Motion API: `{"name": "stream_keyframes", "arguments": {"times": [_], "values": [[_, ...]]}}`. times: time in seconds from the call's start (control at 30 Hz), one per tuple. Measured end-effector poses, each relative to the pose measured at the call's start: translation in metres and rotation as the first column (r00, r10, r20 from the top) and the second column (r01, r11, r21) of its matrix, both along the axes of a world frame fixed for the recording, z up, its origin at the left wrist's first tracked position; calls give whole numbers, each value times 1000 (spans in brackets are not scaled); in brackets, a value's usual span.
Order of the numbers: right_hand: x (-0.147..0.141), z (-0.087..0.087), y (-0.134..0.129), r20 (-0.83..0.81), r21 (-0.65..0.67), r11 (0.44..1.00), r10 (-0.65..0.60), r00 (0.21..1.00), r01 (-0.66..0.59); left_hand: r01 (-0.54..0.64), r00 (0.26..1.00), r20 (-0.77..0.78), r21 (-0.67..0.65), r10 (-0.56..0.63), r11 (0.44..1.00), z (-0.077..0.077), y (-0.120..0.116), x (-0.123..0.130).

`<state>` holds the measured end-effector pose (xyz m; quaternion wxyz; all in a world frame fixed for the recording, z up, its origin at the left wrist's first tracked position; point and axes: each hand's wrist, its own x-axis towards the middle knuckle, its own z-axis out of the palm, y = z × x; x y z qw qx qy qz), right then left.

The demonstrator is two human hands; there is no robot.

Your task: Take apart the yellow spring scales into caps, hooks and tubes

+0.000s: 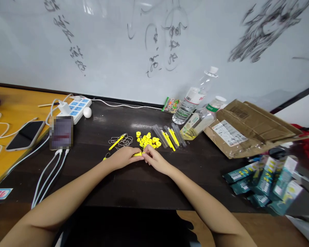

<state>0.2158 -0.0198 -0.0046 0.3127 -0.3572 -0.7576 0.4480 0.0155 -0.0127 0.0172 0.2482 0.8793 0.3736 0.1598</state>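
Both hands meet over the dark table (134,185). A small yellow piece (137,154) is pinched in my left hand (126,156), and the fingers of my right hand (154,159) close on its right end. Just behind them lies a pile of small yellow parts (148,140). Left of the pile, a yellow stick (116,142) rests on thin metal wire loops (127,140). Clear tubes (159,135) and yellow sticks with metal tips (168,140) lie to the right of the pile. Another small yellow part (104,159) sits beside my left wrist.
Two bottles (189,104) (202,118) and a snack packet (170,105) stand behind, near a cardboard parcel (247,127). Green boxes (265,178) lie at right. At left are a power strip (78,108), a blurred device (61,133), cables and a phone (25,135).
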Motion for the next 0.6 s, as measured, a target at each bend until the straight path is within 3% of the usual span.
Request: {"name": "stream_keyframes", "arguments": {"times": [0.1,0.17,0.23,0.33,0.43,0.5,0.6], "values": [[1,-6,4,-101,-141,986,76,992,-90,28,1000,16,-116,-27,993,4,1,-3],[2,-8,5,-138,-169,978,100,985,-123,69,997,41,-228,-61,971,6,1,-4],[1,-7,5,-149,-183,976,88,985,-115,88,996,48,-241,-78,967,7,1,-5],[0,-1,3,-117,-155,988,5,993,-24,-6,999,-31,-2,6,1000,2,2,-3],[-3,5,0,4,-18,994,-112,994,112,-82,986,-122,238,113,968,-9,0,2],[-4,6,-2,116,49,985,-170,979,165,-76,974,-177,324,140,943,-16,-3,6],[-6,3,-2,219,43,987,-162,962,156,-101,962,-194,406,194,908,-22,-8,11]]}}
